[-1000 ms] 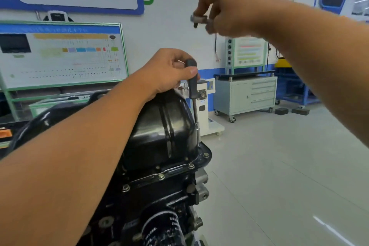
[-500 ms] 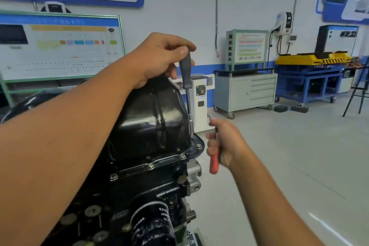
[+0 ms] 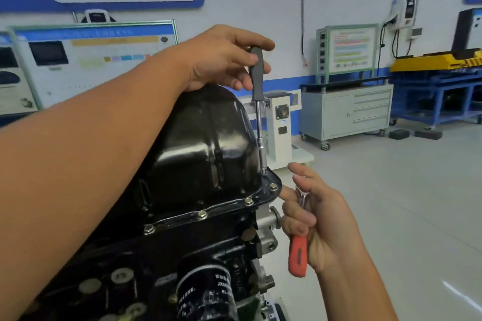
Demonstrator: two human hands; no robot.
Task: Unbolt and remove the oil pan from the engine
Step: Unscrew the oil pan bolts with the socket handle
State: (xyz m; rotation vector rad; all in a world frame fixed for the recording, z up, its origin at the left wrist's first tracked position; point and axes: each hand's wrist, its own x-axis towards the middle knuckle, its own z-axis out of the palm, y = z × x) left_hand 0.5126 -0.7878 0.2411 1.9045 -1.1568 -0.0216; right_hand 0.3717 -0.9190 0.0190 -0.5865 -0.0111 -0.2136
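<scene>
A glossy black oil pan (image 3: pixel 203 148) sits on top of the upturned black engine (image 3: pixel 182 255), held by a row of bolts (image 3: pixel 202 214) along its flange. My left hand (image 3: pixel 224 60) grips the dark handle of a socket driver (image 3: pixel 257 78) that stands upright with its socket on a bolt at the pan's right corner. My right hand (image 3: pixel 318 221) is beside the flange, holding a red-handled ratchet (image 3: pixel 297 255) with its lower fingers; its index finger touches the flange edge.
A black oil filter (image 3: pixel 206 292) sticks out of the engine's front. Behind stand a white pedestal (image 3: pixel 283 122), a grey wheeled cabinet (image 3: pixel 347 114) and blue benches (image 3: pixel 440 94). Training boards (image 3: pixel 91 60) line the left wall. Open floor lies to the right.
My right hand came down from above head height to the pan's right corner, now holding the red-handled ratchet close to the flange. My left hand stays on the driver handle.
</scene>
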